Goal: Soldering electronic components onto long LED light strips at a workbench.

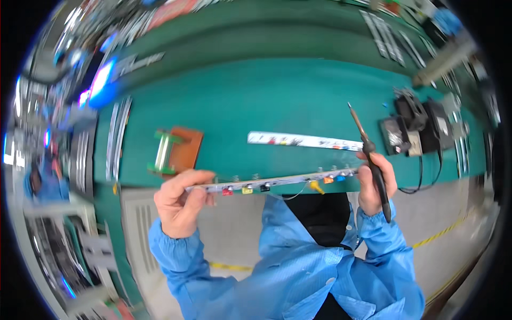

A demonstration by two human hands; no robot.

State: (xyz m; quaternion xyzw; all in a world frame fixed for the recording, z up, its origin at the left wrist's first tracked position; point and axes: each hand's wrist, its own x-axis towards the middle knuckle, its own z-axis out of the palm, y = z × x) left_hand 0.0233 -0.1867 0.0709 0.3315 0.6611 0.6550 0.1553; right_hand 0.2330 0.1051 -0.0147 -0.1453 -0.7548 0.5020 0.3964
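I hold a long narrow white circuit strip [277, 182] level at the near edge of the green table [256, 101]; small red, yellow, black, orange and blue connectors hang along it. My left hand [181, 202] grips its left end. My right hand [376, 184] steadies its right end and also holds a soldering iron [368, 149], tip pointing up and away. A second white strip [304, 141] lies flat on the table just beyond.
A brown block with a green-ended roller [176, 150] sits on the table to the left. Black boxes with cables [418, 128] stand at the right. More strips [118, 133] are stacked along the table's left edge and at far right. Grey floor with a yellow line lies below.
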